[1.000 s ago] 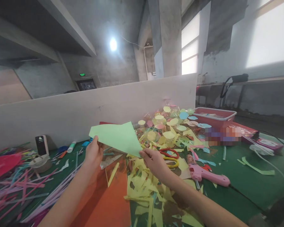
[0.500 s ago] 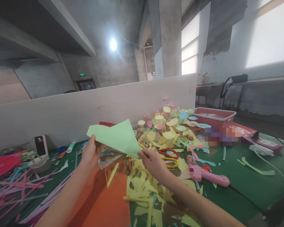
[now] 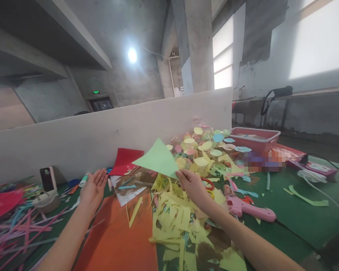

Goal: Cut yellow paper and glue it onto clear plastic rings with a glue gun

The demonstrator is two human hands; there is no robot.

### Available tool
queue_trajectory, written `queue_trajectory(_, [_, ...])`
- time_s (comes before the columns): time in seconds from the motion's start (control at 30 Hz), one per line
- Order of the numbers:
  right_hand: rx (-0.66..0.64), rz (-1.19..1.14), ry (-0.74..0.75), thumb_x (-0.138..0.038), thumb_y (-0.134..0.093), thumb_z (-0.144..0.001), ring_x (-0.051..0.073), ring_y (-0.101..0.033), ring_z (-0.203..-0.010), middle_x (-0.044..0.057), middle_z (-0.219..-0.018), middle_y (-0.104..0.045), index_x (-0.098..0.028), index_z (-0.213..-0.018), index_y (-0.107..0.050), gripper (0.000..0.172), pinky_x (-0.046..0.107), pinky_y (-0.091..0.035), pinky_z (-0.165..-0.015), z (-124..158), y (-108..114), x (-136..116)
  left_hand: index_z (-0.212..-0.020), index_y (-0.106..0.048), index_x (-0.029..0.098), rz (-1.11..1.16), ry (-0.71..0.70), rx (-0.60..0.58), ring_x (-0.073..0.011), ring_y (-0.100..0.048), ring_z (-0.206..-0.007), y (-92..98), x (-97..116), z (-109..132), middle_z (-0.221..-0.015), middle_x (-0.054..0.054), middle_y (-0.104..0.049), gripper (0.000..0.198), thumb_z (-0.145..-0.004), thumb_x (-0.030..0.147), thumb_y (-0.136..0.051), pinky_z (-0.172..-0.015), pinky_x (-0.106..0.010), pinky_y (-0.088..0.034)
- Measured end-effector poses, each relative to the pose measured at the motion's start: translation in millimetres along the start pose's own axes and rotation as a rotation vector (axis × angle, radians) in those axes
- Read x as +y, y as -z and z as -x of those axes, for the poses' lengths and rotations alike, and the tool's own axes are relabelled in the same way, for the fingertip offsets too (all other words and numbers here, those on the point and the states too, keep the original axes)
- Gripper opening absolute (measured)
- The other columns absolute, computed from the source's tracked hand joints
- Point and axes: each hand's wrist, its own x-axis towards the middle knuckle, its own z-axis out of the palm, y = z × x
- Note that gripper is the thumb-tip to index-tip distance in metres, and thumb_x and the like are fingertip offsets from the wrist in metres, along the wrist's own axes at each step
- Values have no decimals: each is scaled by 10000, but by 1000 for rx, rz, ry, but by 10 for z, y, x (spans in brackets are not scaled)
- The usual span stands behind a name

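A light green sheet of paper [image 3: 157, 158] is pinched at its lower right corner by my right hand [image 3: 190, 184], and it hangs above the heap of scraps. My left hand [image 3: 94, 184] is open, palm up with fingers stretched out, apart from the sheet. Beneath and between my arms lies an orange board [image 3: 124, 233]. Yellow paper scraps [image 3: 175, 214] are piled beside it. Scissors with red and yellow handles [image 3: 207, 183] are partly hidden behind my right hand. A folded red sheet [image 3: 127, 160] rests beyond my left hand.
A pink glue gun [image 3: 251, 210] with a black cord lies at right. Paper-topped rounds [image 3: 206, 146] fill the back, near a pink basket [image 3: 254, 139]. Pink and purple strips [image 3: 25, 226], a small tub [image 3: 46, 201] and a phone [image 3: 48, 180] are at left. A white partition [image 3: 73, 145] stands behind.
My left hand has let go of the green sheet and moved left, its palm turning up. The sheet now stays in my right hand alone, shifted slightly right, uncovering the red sheet.
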Motion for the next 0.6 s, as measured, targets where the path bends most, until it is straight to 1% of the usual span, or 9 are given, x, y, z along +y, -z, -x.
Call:
queue_trajectory(0.07, [22, -9, 8, -480, -413, -931, 116, -332, -441, -66, -462, -358, -234, -584, -346, 431, 260, -276, -491, 1, 15, 2, -950, -643, 150, -75, 77, -55, -125, -669, -828, -44, -27, 59, -971, -59, -712, 343, -1012, 279, -331, -779, -283, -544])
queue_trajectory(0.13, [46, -24, 26, -482, -404, -941, 118, -336, -447, -65, -467, -361, -236, -585, -341, 437, 262, -284, -499, 19, 15, -8, -903, -671, 149, -170, 193, -161, -138, -687, -764, -153, -54, 170, -886, -84, -739, 366, -1002, 214, -325, -719, -249, -548])
queue_trajectory(0.17, [54, -32, 34, -482, -399, -945, 120, -338, -451, -64, -470, -362, -237, -586, -339, 439, 263, -288, -502, 29, 12, -16, -897, -685, 132, -217, 259, -234, -168, -701, -749, -219, -64, 244, -877, -117, -748, 323, -981, 204, -381, -690, -265, -557])
queue_trajectory(0.23, [60, -51, 45, -483, -396, -950, 122, -336, -454, -63, -474, -359, -238, -587, -334, 442, 264, -289, -504, 47, 2, -29, -921, -703, 82, -293, 369, -376, -244, -725, -767, -352, -86, 420, -945, -209, -743, 275, -939, 248, -485, -665, -320, -572])
queue_trajectory(0.27, [55, -58, 45, -483, -394, -952, 122, -331, -453, -64, -475, -354, -239, -590, -333, 441, 265, -288, -504, 53, -5, -33, -925, -708, 61, -319, 407, -426, -266, -728, -755, -411, -100, 516, -964, -243, -734, 297, -924, 288, -516, -656, -339, -576])
queue_trajectory(0.3, [47, -65, 39, -484, -394, -953, 122, -326, -450, -66, -476, -349, -240, -596, -335, 437, 266, -286, -502, 58, -15, -34, -935, -710, 54, -348, 449, -481, -276, -730, -760, -462, -118, 611, -987, -260, -727, 346, -921, 340, -516, -665, -350, -579])
queue_trajectory(0.37, [27, -71, 25, -484, -399, -951, 122, -331, -454, -67, -485, -349, -239, -611, -347, 422, 263, -288, -502, 69, -43, -27, -995, -701, 80, -385, 535, -644, -266, -728, -858, -539, -166, 782, -1111, -247, -700, 450, -920, 464, -479, -730, -333, -577])
queue_trajectory(0.47, [-13, -46, 23, -469, -418, -942, 122, -363, -467, -66, -490, -364, -235, -625, -371, 397, 254, -301, -512, 99, -104, -2, -1040, -683, 102, -343, 563, -748, -262, -713, -932, -602, -242, 935, -1182, -219, -675, 491, -895, 531, -492, -799, -337, -566])
queue_trajectory(0.6, [-144, 47, 78, -421, -418, -948, 111, -393, -466, -63, -487, -407, -225, -630, -387, 375, 235, -310, -520, 168, -180, 18, -1090, -651, 170, -187, 433, -771, -199, -711, -882, -626, -285, 954, -1097, -130, -715, 327, -902, 420, -553, -819, -309, -560])
